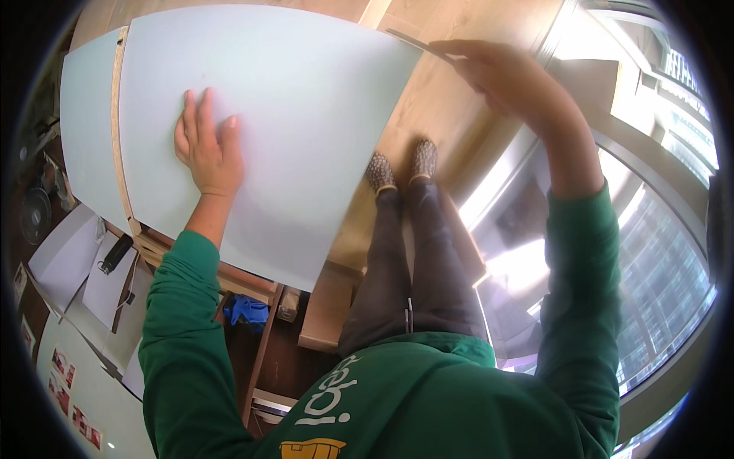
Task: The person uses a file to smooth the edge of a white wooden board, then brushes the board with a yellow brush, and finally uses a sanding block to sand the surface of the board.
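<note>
A large pale blue-white board (298, 99) lies flat in front of me, filling the upper left of the view. My left hand (208, 144) rests palm down on it, fingers together. My right hand (497, 73) is raised at the board's far right corner and pinches a thin dark flat tool (417, 43), whose tip touches the board's edge. I wear green sleeves and grey trousers, and my patterned shoes (401, 164) stand beside the board's right edge.
A second pale panel (88, 122) with a raw wood edge strip (118, 130) lies to the left. Below are a wooden frame (264, 294), a blue cloth (246, 310), paper sheets (65, 256) and a black cylinder (116, 252). Bright windows (657, 252) are on the right.
</note>
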`<state>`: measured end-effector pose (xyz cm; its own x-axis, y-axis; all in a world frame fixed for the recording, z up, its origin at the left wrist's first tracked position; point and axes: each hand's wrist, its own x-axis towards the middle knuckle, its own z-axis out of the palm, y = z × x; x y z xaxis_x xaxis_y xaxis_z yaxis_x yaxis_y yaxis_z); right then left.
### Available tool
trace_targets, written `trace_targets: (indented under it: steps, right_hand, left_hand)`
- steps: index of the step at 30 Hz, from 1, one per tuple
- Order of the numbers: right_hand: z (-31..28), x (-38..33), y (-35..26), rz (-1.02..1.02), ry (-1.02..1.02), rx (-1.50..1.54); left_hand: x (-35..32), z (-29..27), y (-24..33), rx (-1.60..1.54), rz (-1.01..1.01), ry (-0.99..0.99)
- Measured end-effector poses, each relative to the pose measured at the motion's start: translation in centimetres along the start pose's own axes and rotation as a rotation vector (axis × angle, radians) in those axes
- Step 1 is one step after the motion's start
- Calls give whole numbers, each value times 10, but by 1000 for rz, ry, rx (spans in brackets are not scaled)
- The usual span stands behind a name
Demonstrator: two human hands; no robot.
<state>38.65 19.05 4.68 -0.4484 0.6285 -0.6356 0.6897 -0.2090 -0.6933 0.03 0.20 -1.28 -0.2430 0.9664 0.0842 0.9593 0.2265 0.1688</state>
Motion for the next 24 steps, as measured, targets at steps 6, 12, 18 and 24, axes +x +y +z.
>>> trace_targets:
  steps: [6,12,18,24]
  right_hand:
    - [15,7,0,13,41,144]
    - [52,-17,40,-30,393,87]
    - [113,-71,49,84,393,210]
    - [124,-51,41,-79,518,82]
  left_hand:
    - [1,2,3,-9,12,1]
    - [-2,-1,-1,-11,2,5]
    - [-1,-1,1,-29,12,16]
    - [-1,0,-1,-16,38,42]
